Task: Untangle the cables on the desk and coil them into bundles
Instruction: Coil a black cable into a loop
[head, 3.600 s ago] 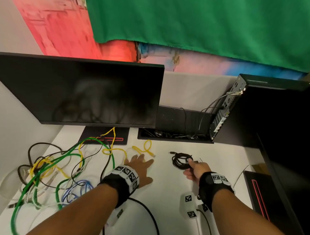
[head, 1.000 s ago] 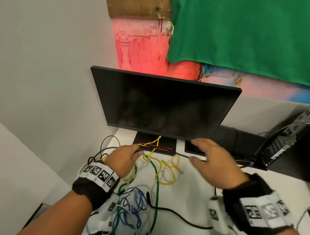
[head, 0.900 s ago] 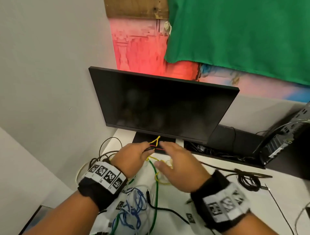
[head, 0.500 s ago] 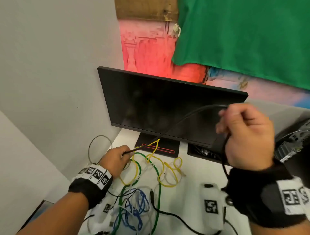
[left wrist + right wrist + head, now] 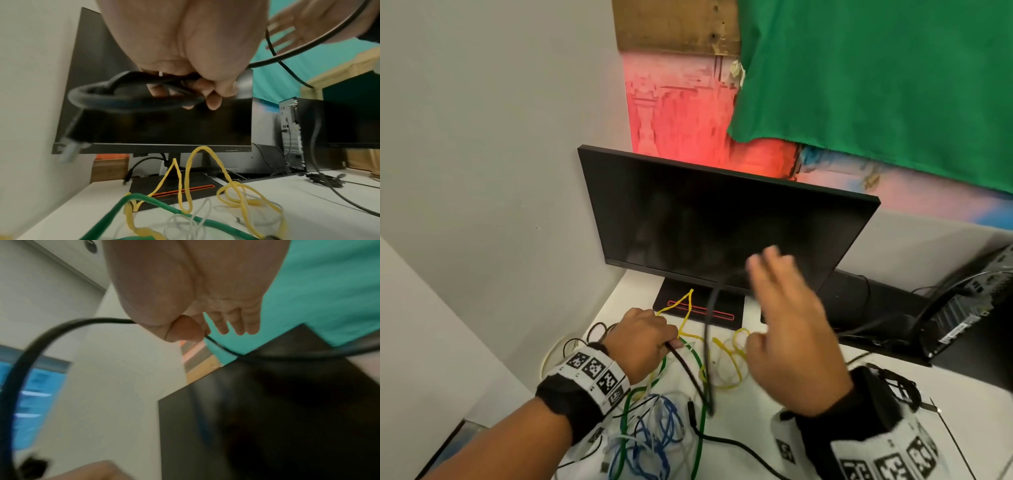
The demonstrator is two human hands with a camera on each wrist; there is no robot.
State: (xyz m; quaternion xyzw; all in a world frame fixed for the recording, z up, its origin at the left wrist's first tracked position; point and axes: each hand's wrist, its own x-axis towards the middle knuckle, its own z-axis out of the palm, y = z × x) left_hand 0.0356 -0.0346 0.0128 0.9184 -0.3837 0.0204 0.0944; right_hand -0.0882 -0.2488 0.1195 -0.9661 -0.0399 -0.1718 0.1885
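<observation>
Black cable [image 5: 690, 371] ran between our two hands. Our left hand [image 5: 643, 337] gripped it low over the bench [image 5: 825, 404], fingers curled round a small coil of it, as the left wrist view showed [image 5: 131, 94]. Our right hand [image 5: 787, 329] was raised in front of the monitor [image 5: 715, 219]; in the right wrist view the thumb [image 5: 185, 329] pinched the cable against the forefinger while the other fingers stayed straight and spread. From the left hand the cable dropped toward 6 o'clock, bent back, and rose toward 12 o'clock to the right hand.

Below and between the hands lay the tangle. Yellow cable [image 5: 726, 359] looped at 12 o'clock of it, one loop reaching over the monitor's foot [image 5: 702, 310]. Green cable [image 5: 698, 411] arched through the middle, and blue cable [image 5: 654, 438] lay bunched at 6 o'clock with thin white cable [image 5: 191, 222] mixed in. We could not tell which strands crossed over which.

At 3 o'clock a black computer case [image 5: 969, 318] stood on the bench, and just in front of it the left wrist view showed a small black bundle [image 5: 324, 178] lying well apart from the tangle. Green cloth [image 5: 876, 85] hung on the wall behind the monitor.
</observation>
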